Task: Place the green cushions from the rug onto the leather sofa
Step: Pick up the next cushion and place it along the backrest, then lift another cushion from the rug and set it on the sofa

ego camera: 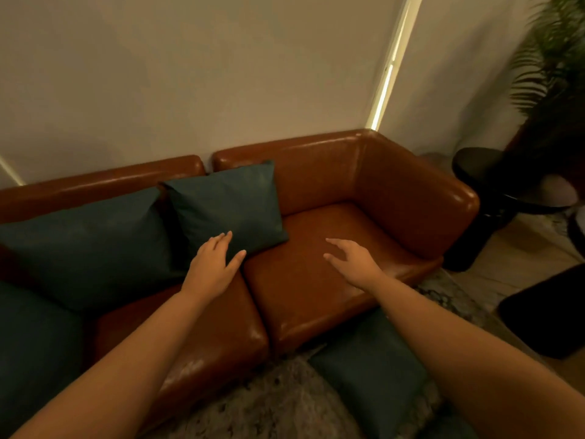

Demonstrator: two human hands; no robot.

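With left hand [211,267] and right hand [356,263] spread and empty, the green cushion [370,372] low behind the right hand looks soft and light, best gripped at opposite edges.

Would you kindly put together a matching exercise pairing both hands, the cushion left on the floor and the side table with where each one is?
Things:
1. left hand
2. right hand
3. floor cushion
4. side table

Places:
A. on the rug in front of the sofa
B. open above the bare seat
C. beside the sofa's arm
D. open at the lower edge of the propped cushion

Pairs: 1-D; 2-B; 3-A; 4-C.
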